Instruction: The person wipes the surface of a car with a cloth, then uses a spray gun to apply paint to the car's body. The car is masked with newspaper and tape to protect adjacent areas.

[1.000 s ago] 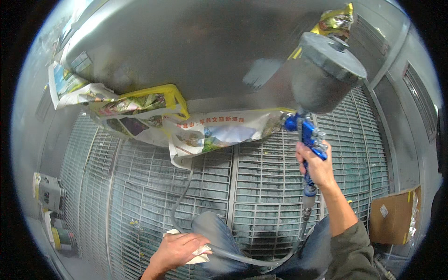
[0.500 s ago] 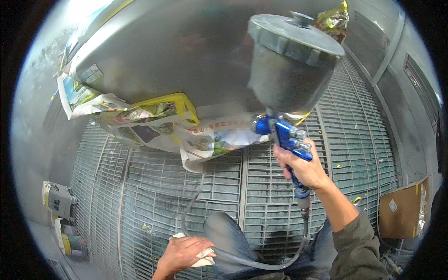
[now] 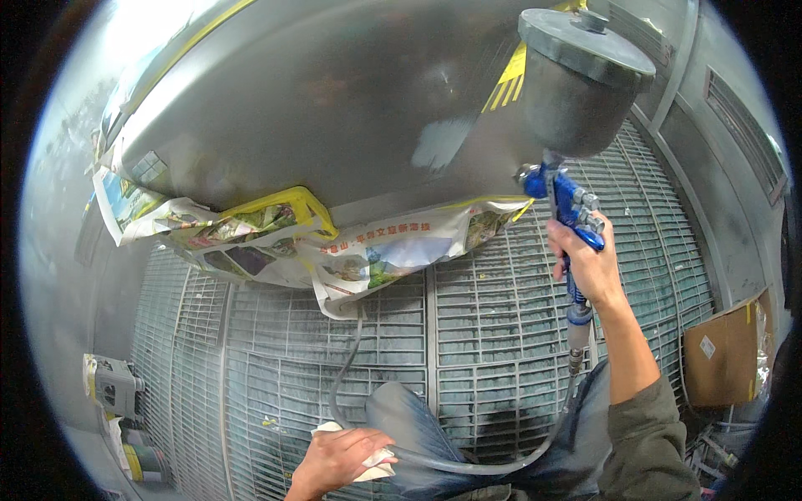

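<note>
My right hand (image 3: pixel 597 267) is wrapped round the grip of a blue spray gun (image 3: pixel 570 204). A large grey lidded paint cup (image 3: pixel 576 104) sits on top of the gun, whose nozzle points left at a dark grey, glossy curved panel (image 3: pixel 317 125). A lighter wet-looking patch (image 3: pixel 440 144) shows on the panel near the gun. Low at my knees, my left hand (image 3: pixel 344 457) is closed on a whitish cloth (image 3: pixel 376 473). The grey air hose (image 3: pixel 476 468) runs from the gun's base past that hand, which seems to grip it too.
Printed masking paper (image 3: pixel 401 260) with yellow tape hangs along the panel's lower edge. Underfoot is a metal grating floor (image 3: pixel 501 334). A cardboard box (image 3: pixel 728 355) stands at right; a grey container (image 3: pixel 115 386) and a can (image 3: pixel 149 462) stand at left.
My right hand has carried the spray gun rightward and slightly up along the panel, uncovering the lighter patch and yellow striped masking. The left hand has barely moved, still on the cloth.
</note>
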The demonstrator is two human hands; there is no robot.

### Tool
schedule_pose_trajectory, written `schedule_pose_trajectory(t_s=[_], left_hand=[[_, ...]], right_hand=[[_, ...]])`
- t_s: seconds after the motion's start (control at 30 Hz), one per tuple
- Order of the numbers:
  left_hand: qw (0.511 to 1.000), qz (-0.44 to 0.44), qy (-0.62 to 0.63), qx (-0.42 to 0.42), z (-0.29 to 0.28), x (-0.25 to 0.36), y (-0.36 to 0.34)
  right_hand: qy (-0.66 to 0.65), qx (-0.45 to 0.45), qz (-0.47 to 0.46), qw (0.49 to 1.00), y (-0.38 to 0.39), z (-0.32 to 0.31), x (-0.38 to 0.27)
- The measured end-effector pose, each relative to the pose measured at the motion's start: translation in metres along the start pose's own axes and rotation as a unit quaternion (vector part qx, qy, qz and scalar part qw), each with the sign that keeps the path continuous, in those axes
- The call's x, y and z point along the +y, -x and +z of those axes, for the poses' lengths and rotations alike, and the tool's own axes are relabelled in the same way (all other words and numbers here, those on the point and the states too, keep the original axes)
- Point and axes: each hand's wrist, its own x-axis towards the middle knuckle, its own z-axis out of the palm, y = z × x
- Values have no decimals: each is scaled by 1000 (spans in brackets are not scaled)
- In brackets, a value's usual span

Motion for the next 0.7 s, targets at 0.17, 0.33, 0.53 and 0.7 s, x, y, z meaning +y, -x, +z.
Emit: schedule_pose_trajectory(t_s=[0.17, 0.33, 0.53, 0.7], left_hand=[[1000, -22, -10, 0, 3, -1, 7], [999, -28, 35, 16, 3, 4, 5], [996, -32, 75, 36, 2, 12, -5], [999, -29, 27, -16, -1, 14, -8]], right_hand=[[-92, -111, 4, 990, 4, 8, -10], [-143, -301, 57, 941, 0, 39, -28], [-68, -252, 55, 964, -5, 42, -39], [-93, -155, 11, 983, -6, 11, -53]])
